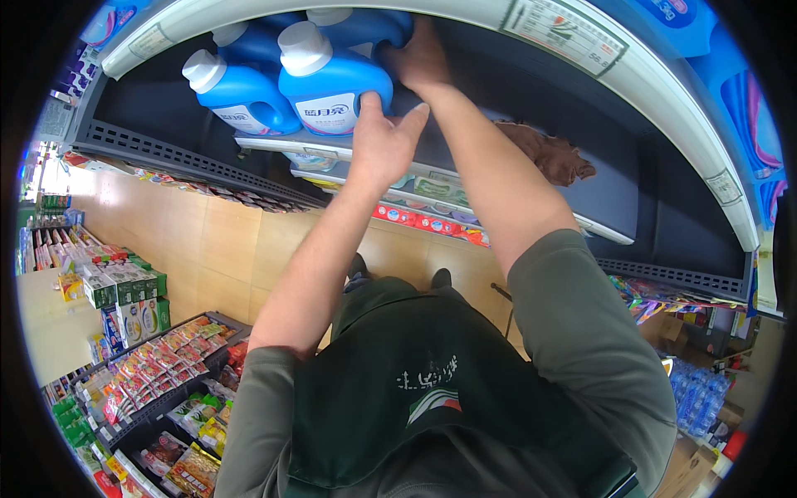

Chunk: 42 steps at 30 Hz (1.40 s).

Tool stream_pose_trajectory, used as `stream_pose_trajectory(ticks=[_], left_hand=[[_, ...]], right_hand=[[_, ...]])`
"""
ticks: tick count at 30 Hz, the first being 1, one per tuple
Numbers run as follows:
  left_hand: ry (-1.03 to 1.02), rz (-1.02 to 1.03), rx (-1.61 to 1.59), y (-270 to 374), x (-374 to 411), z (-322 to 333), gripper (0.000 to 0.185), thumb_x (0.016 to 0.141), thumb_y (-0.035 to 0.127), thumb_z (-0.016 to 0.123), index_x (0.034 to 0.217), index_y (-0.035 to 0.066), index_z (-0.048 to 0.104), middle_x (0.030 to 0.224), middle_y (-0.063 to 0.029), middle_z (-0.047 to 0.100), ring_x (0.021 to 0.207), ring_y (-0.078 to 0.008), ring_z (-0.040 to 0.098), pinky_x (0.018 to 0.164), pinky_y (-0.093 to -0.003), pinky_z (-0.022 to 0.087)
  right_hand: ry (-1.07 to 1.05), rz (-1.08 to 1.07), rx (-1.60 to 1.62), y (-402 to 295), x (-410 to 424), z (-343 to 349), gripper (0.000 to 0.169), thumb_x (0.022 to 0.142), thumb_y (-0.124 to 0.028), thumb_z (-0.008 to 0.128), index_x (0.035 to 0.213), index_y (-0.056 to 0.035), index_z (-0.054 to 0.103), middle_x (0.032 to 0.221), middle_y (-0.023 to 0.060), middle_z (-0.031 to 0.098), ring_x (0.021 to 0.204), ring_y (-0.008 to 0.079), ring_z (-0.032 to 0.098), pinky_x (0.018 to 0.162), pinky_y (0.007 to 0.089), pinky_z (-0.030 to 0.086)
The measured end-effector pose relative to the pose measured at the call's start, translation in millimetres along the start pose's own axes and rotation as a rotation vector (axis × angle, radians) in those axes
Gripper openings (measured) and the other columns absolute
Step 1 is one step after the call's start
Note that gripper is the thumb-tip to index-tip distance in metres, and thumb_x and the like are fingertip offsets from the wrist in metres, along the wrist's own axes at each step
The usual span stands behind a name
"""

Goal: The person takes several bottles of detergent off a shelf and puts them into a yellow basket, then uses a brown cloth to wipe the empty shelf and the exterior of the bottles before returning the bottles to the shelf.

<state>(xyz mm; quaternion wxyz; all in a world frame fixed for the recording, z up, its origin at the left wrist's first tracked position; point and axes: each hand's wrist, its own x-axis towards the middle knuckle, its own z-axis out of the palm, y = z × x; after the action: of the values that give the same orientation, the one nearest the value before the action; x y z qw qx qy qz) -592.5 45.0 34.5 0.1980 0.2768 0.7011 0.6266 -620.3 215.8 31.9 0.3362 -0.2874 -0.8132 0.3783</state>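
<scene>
Several blue laundry detergent bottles with white caps stand grouped at the left of a dark shelf (613,205). My left hand (385,140) touches the lower right side of the front bottle (330,81), by its handle. Its thumb points away to the right, and its other fingers are mostly hidden. Farther back, my right hand (426,59) is around the right side of a rear bottle (364,28), its fingertips hidden behind it. A smaller blue bottle (243,93) stands to the left. A crumpled brown cloth (548,152) lies on the shelf right of my right forearm.
A curved-looking white shelf edge (647,68) with price tags crosses above my hands. Packaged goods sit on lower shelves, with red packs (398,215) among them. Behind me at left stands a rack of snack packets (162,367); bottled water (697,398) is at right.
</scene>
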Motion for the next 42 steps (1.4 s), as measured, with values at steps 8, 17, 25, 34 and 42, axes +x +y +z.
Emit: stream_pose_trajectory(ticks=[8,17,25,34,42], left_hand=[[-0.080,0.079,0.101,-6,16,21,0.040,0.094,0.027,0.079,0.108,-0.005,0.059,0.085,-0.0147,0.067,0.079,-0.0231,0.063,0.075,-0.0411,0.053],[-0.330,0.114,0.230,31,-15,97,0.038,0.096,0.026,0.078,0.104,-0.003,0.055,0.081,-0.0131,0.060,0.076,-0.0218,0.053,0.072,-0.0419,0.051],[-0.504,0.138,0.207,40,-49,170,0.041,0.096,0.027,0.077,0.110,-0.003,0.051,0.079,-0.0191,0.067,0.073,-0.0299,0.067,0.071,-0.0443,0.054],[-0.717,0.210,0.192,55,-99,257,0.042,0.094,0.029,0.077,0.110,-0.003,0.055,0.086,-0.0214,0.069,0.083,-0.0378,0.071,0.076,-0.0480,0.055],[-0.746,0.223,0.098,64,-121,293,0.042,0.095,0.027,0.076,0.112,-0.005,0.053,0.091,-0.0219,0.074,0.084,-0.0308,0.075,0.076,-0.0434,0.057]], right_hand=[[0.115,-0.086,0.040,32,13,-18,0.068,0.078,-0.024,0.076,0.138,0.0022,0.056,0.125,0.0326,0.070,0.120,0.0496,0.068,0.105,0.0500,0.054],[0.078,0.068,-0.053,72,1,-119,0.050,0.078,-0.023,0.076,0.119,0.0050,0.071,0.113,0.0322,0.074,0.110,0.0477,0.073,0.096,0.0481,0.057],[0.150,0.062,-0.173,161,-6,-206,0.058,0.082,-0.019,0.074,0.135,0.0028,0.066,0.128,0.0321,0.071,0.122,0.0464,0.069,0.104,0.0485,0.053],[0.345,-0.014,-0.462,285,-39,-344,0.063,0.085,-0.017,0.075,0.144,-0.0010,0.060,0.136,0.0315,0.068,0.127,0.0468,0.066,0.106,0.0472,0.053],[0.369,0.290,-0.097,197,-102,-384,0.057,0.089,-0.010,0.064,0.144,0.0022,0.055,0.131,0.0304,0.069,0.115,0.0406,0.072,0.099,0.0441,0.057]])
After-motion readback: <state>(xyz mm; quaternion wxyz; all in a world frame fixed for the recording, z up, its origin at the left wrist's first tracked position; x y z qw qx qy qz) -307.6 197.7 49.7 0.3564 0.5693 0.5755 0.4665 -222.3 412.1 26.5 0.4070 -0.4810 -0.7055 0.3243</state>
